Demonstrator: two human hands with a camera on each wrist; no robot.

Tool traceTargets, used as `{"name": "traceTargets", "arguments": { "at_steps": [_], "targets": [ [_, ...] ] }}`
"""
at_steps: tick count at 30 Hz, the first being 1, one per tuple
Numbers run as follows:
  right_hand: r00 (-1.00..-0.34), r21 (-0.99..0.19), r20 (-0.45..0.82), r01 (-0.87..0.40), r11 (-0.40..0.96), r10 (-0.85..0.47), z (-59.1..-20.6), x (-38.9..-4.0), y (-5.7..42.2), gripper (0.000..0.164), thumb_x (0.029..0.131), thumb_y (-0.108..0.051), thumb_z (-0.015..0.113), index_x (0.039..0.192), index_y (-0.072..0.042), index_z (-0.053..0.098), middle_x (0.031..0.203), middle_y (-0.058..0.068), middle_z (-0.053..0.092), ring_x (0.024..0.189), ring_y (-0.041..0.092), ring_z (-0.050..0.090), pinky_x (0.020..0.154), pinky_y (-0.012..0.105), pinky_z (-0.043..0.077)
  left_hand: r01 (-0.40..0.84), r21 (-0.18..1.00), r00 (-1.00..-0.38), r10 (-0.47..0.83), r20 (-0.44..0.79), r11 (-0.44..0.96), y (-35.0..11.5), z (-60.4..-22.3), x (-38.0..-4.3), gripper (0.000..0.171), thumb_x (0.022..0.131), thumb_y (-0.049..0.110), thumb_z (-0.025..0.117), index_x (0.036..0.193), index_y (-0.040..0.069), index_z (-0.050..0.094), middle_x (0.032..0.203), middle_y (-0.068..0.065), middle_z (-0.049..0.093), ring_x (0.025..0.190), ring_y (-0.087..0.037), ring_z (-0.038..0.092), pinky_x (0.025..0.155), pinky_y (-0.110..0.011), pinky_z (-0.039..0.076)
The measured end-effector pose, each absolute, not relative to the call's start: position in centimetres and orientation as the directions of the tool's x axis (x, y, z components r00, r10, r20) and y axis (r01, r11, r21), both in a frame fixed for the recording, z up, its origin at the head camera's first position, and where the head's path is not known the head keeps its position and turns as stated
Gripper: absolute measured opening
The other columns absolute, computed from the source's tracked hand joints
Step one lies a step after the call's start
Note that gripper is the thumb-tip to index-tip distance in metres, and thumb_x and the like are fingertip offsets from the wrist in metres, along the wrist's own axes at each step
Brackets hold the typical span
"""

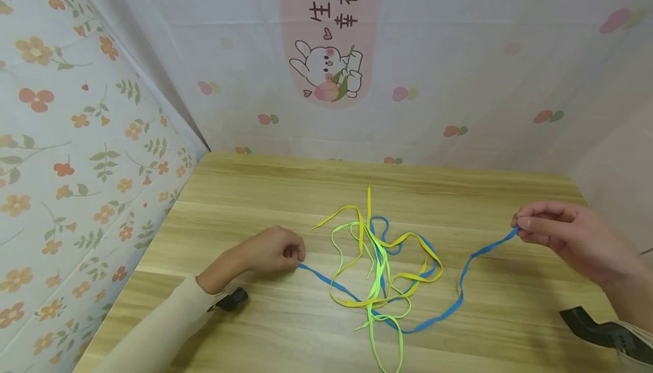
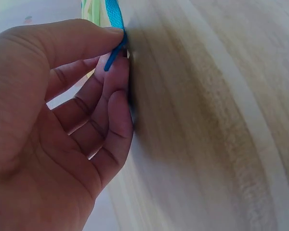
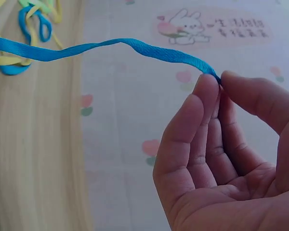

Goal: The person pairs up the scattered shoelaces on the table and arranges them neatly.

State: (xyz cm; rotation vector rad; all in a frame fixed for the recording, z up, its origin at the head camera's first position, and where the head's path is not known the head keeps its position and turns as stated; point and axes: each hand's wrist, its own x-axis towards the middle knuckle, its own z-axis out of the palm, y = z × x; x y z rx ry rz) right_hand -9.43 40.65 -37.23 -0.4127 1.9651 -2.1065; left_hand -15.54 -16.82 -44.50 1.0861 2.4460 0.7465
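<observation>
A blue shoelace (image 1: 461, 282) runs between the two hands, dipping to the table near the middle. My left hand (image 1: 275, 250) pinches one end of it low at the tabletop; in the left wrist view its tip (image 2: 114, 58) pokes out below the thumb. Further right and raised above the table, my right hand (image 1: 566, 234) pinches the lace between thumb and fingertips, and the blue strip (image 3: 168, 54) stretches leftward from there. A yellow shoelace (image 1: 428, 248) and a light green shoelace (image 1: 378, 276) lie looped over one another and over blue lace at the table's middle.
The wooden table (image 1: 214, 203) has its back edge by a white printed cloth (image 1: 459, 50) with a rabbit picture. A floral cloth (image 1: 76, 163) hangs along the left side. Dark straps (image 1: 594, 327) are on both wrists.
</observation>
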Motion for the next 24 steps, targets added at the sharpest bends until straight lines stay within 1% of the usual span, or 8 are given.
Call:
{"name": "traceTargets", "arguments": {
  "at_steps": [3,7,12,15,17,21,24],
  "targets": [
    [-0.944,-0.997,0.051,-0.031,-0.068,-0.327,-36.3,-9.7,40.4,0.039,0.108,0.023,0.041,0.114,0.006,0.075,0.111,0.008,0.078,0.104,0.017,0.073,0.088,0.026,0.061,0.567,0.596,-0.637,0.761,-0.121,0.569,-17.0,-44.5,-15.6,0.011,0.095,0.004,0.076,0.092,0.015,0.075,0.084,0.015,0.063,0.079,-0.003,0.058,0.075,-0.026,0.055],
    [-0.952,-0.994,0.065,-0.036,-0.102,-0.298,-35.3,-10.0,40.2,0.040,0.107,0.023,0.041,0.112,0.006,0.076,0.110,0.008,0.079,0.103,0.017,0.075,0.087,0.027,0.061,0.565,0.591,-0.636,0.760,-0.133,0.576,-17.2,-44.5,-15.8,0.007,0.095,0.006,0.076,0.092,0.012,0.076,0.084,0.015,0.063,0.079,-0.003,0.059,0.075,-0.026,0.055],
    [-0.960,-0.994,0.080,-0.055,-0.099,-0.267,-34.3,-10.3,40.3,0.038,0.106,0.025,0.043,0.112,0.007,0.076,0.109,0.008,0.078,0.100,0.018,0.076,0.086,0.027,0.062,0.567,0.586,-0.635,0.761,-0.137,0.579,-17.2,-44.4,-15.9,0.009,0.093,0.004,0.077,0.091,0.013,0.075,0.082,0.015,0.062,0.078,-0.003,0.058,0.074,-0.025,0.054],
    [-0.963,-0.993,0.058,-0.029,-0.114,-0.263,-33.9,-10.6,40.6,0.039,0.107,0.023,0.043,0.113,0.006,0.077,0.109,0.009,0.079,0.099,0.018,0.077,0.086,0.027,0.062,0.566,0.588,-0.632,0.762,-0.140,0.578,-17.1,-44.2,-15.9,0.011,0.092,0.003,0.078,0.090,0.013,0.073,0.081,0.015,0.061,0.077,-0.003,0.056,0.072,-0.025,0.052],
    [-0.956,-0.985,0.046,0.005,-0.172,-0.289,-33.7,-10.8,40.9,0.042,0.109,0.022,0.039,0.115,0.006,0.077,0.111,0.010,0.079,0.100,0.019,0.078,0.087,0.029,0.063,0.562,0.590,-0.633,0.760,-0.144,0.580,-17.1,-44.1,-15.9,0.014,0.092,0.003,0.079,0.088,0.014,0.072,0.081,0.015,0.061,0.076,-0.002,0.056,0.072,-0.025,0.052],
    [-0.929,-0.935,0.038,0.097,-0.341,-0.369,-33.3,-11.2,41.9,0.050,0.113,0.016,0.029,0.120,0.008,0.077,0.117,0.013,0.079,0.103,0.023,0.079,0.090,0.033,0.063,0.555,0.595,-0.625,0.764,-0.163,0.581,-17.0,-43.9,-16.0,0.018,0.091,0.001,0.079,0.087,0.016,0.071,0.080,0.014,0.061,0.075,-0.002,0.056,0.072,-0.025,0.052],
    [-0.904,-0.898,0.052,0.144,-0.416,-0.425,-33.0,-11.5,42.5,0.051,0.116,0.010,0.026,0.124,0.009,0.077,0.120,0.014,0.079,0.105,0.024,0.079,0.093,0.034,0.063,0.544,0.595,-0.617,0.763,-0.194,0.591,-16.7,-43.7,-16.2,0.018,0.089,0.002,0.082,0.087,0.016,0.070,0.079,0.013,0.060,0.074,-0.003,0.055,0.071,-0.025,0.051]
  ]
}}
